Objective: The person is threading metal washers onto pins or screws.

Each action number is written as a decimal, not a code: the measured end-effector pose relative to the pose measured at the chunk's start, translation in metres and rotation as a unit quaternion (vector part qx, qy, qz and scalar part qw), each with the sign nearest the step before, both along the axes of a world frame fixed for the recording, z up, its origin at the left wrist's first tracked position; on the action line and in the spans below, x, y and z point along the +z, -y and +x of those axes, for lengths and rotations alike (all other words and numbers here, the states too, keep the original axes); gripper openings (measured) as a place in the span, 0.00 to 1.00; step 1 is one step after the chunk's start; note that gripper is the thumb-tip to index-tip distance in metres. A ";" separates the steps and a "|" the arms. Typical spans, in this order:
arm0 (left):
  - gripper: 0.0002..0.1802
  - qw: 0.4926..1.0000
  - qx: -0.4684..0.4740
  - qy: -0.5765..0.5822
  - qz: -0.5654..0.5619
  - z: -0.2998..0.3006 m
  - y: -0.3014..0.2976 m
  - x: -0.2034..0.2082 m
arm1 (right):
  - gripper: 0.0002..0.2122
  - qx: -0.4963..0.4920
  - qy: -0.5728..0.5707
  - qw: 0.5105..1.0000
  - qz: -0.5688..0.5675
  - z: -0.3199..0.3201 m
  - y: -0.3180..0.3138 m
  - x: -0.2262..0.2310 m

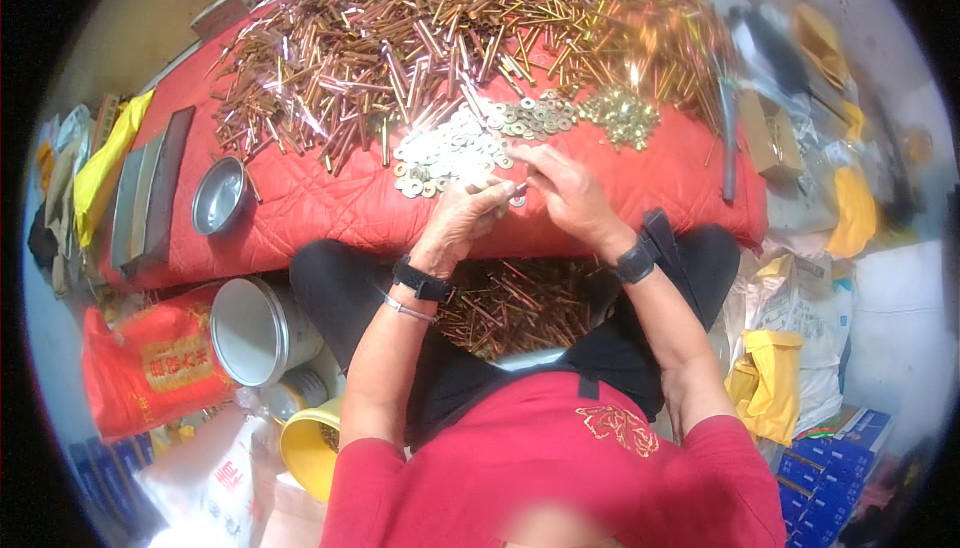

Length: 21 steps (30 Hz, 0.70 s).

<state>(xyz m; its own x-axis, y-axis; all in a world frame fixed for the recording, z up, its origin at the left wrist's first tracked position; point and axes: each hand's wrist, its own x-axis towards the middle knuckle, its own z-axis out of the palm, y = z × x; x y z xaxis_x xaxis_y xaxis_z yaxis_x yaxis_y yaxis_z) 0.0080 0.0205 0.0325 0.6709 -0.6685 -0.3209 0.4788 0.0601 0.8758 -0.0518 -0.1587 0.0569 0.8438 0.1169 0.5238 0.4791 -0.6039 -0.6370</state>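
Beyond the rods (520,313) gathered between the person's knees, the left hand (467,216) and right hand (572,193) meet fingertip to fingertip at the red padded surface's (330,198) near edge — a small dark piece (520,190) shows between them, though I cannot tell which grips it. Just past lie pale washers (455,146), with small brassy parts (622,120) to their right — then the broad heap of coppery rods (400,38).

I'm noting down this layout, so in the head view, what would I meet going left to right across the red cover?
Grey strips, silvery bowl, pile of washers, pile of small gold-coloured pieces, long grey bar.
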 end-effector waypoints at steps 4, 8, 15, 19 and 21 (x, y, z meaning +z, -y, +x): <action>0.11 0.986 -0.002 0.164 0.037 -0.004 0.010 -0.003 | 0.14 0.030 -0.140 0.984 0.104 -0.005 0.009 -0.010; 0.11 0.888 -0.097 0.412 0.178 0.013 -0.009 0.026 | 0.14 0.092 -0.315 0.933 0.150 -0.010 0.028 0.006; 0.11 0.612 0.135 0.644 0.439 0.104 -0.008 0.002 | 0.09 -0.306 -0.027 0.946 -0.099 0.052 0.111 -0.026; 0.09 0.505 0.118 0.671 0.529 0.115 0.012 -0.011 | 0.07 -0.407 0.032 0.888 -0.210 0.097 0.157 -0.039; 0.07 0.474 0.115 0.695 0.529 0.123 0.016 -0.022 | 0.07 -0.424 -0.004 0.864 -0.272 0.114 0.159 -0.041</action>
